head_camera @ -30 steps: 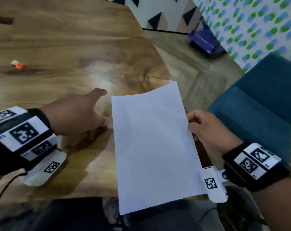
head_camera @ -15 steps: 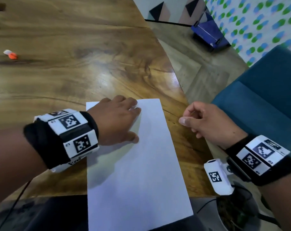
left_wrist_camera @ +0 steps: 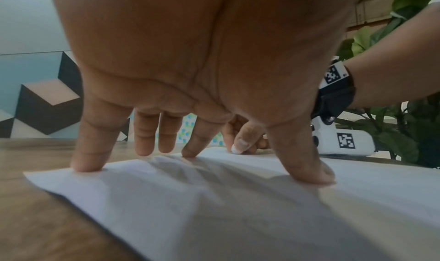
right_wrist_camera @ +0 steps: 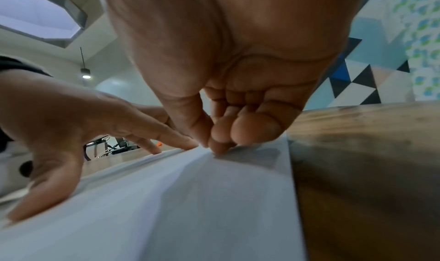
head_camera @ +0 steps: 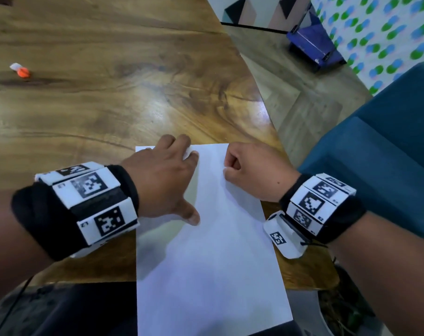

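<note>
A white sheet of paper lies on the wooden table, its near end hanging over the front edge. My left hand is spread on the sheet's far left part, with the fingertips and thumb pressing it flat. My right hand is curled at the far right corner. Its thumb and fingertips come together in a pinch on the paper. The sheet looks flat in the left wrist view, with the right thumb touching it.
A small orange and white object lies far left on the table. A teal chair stands close on the right, past the table's slanted right edge. A blue box sits on the floor beyond. A plant is by my right arm.
The sheet slid left onto the table. My left hand came onto it and now presses it with spread fingers. My right hand let go of the right edge, then came down onto the far right corner.
</note>
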{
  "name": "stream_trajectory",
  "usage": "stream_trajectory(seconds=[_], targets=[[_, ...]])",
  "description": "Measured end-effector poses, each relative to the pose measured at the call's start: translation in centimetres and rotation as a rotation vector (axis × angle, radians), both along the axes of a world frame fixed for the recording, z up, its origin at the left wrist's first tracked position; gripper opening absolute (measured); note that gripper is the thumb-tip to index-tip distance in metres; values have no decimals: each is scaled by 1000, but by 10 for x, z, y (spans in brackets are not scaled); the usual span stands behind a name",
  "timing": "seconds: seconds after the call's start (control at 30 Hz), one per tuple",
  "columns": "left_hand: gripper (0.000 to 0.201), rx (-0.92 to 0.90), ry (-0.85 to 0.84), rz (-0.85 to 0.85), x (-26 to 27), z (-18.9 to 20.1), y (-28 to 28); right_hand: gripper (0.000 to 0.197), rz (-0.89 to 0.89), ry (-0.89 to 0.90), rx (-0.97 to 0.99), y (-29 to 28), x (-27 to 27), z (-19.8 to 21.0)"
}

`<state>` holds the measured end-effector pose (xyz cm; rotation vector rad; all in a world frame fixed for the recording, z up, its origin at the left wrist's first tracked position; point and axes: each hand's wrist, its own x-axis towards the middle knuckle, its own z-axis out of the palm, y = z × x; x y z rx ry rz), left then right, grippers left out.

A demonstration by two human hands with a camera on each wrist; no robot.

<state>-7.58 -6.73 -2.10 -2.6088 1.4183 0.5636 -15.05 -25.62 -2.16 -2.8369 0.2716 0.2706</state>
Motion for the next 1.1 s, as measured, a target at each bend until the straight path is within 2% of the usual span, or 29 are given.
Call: stream_trajectory(seconds=[0.27,0.4,0.5,0.7,0.8,0.9,1.1], targets=[[115,20,-9,-7,0,1,1,11,-83,-8,-96,-23,30,9],[115,12,-14,-11,-1,0,1,9,26,47,-47,-6,11,9],[116,10,-12,-14,-1,0,1,7,94,52,-81,1,3,7],[116,13,-19,-12,-1,0,2,11,-46,3,-122,-31,20,13],[115,15,-26,-14,-1,0,2,8,18,-2,-42,-26,10,13],[117,13,-22,-12,-1,-1,1,6,90,51,-58,-13,-2,2],[120,8,-35,-12,-2,-2,1,10,-2,-19,-153,-43,16,-3]])
